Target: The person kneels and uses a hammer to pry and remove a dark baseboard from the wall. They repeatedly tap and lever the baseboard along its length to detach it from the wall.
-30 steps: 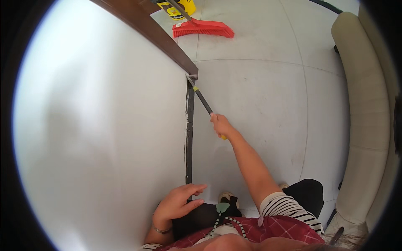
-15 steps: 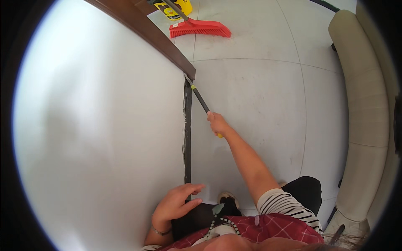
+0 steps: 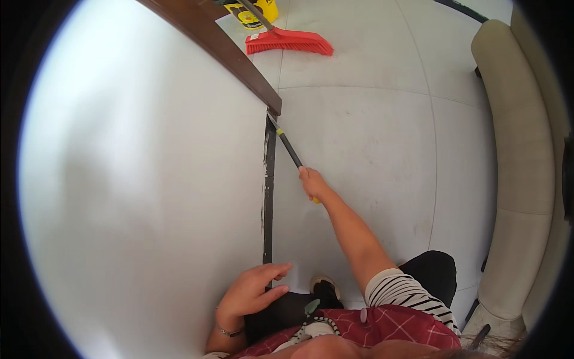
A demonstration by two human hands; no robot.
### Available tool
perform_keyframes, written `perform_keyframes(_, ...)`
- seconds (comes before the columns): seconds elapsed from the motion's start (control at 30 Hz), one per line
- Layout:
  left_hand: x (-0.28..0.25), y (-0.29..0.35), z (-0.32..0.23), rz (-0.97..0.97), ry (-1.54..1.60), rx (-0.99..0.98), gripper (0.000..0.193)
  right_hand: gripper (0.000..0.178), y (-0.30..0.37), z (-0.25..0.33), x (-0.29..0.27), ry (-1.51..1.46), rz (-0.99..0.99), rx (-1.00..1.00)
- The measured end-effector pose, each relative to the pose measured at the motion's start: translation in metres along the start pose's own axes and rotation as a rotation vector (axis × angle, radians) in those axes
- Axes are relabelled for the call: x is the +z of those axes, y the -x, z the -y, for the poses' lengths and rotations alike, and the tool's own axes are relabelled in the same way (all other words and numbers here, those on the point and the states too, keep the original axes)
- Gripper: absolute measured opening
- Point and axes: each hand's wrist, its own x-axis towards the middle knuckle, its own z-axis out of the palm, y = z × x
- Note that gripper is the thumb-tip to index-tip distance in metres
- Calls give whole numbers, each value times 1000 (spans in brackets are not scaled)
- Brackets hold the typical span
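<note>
My right hand (image 3: 313, 184) is stretched forward and grips a thin black tool with yellow bands (image 3: 287, 145). Its far tip rests against the dark baseboard strip (image 3: 269, 179) near the corner where the white wall (image 3: 143, 179) meets a brown door frame (image 3: 221, 51). White specks mark the baseboard below the tip. My left hand (image 3: 254, 290) lies flat with fingers spread against the bottom of the wall, beside the lower end of the baseboard. It holds nothing.
A red broom head (image 3: 287, 42) lies on the grey tiled floor (image 3: 371, 131) at the top, next to a yellow container (image 3: 254, 12). A beige sofa (image 3: 520, 149) curves along the right side. My knees and a shoe (image 3: 326, 287) are at the bottom.
The tool tip has stayed at the top of the baseboard while my right hand holds its grip. My left hand remains on the wall. The view has shifted slightly.
</note>
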Motion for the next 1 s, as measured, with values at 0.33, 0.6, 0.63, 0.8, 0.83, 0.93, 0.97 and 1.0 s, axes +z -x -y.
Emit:
perform_keyframes(0.33, 2, -1, 6, -8, 28, -9, 41, 49, -21, 0, -23, 56, -21, -36)
perform_keyframes(0.6, -6, 0, -4, -22, 23, 2, 42, 52, -3, -8, 3, -161, -17, -3)
perform_keyframes(0.63, -8, 0, -3, -22, 33, 18, 43, 52, 2, -8, 7, -175, -32, 10)
perform_keyframes(0.8, -8, 0, 10, -36, 41, 31, 40, 51, 52, -34, 28, -100, 3, 62)
perform_keyframes(0.83, -9, 0, 9, -26, 45, 19, 39, 50, 65, -46, 34, -97, 24, 88)
perform_keyframes(0.93, -7, -2, 17, -46, 76, 59, 42, 47, 105, -88, 54, -90, 62, 116)
perform_keyframes(0.97, -6, -3, 17, -46, 78, 55, 43, 46, 116, -104, 59, -88, 67, 113)
perform_keyframes(1.0, -5, -4, 16, -41, 81, 50, 43, 46, 127, -122, 61, -44, 47, 75)
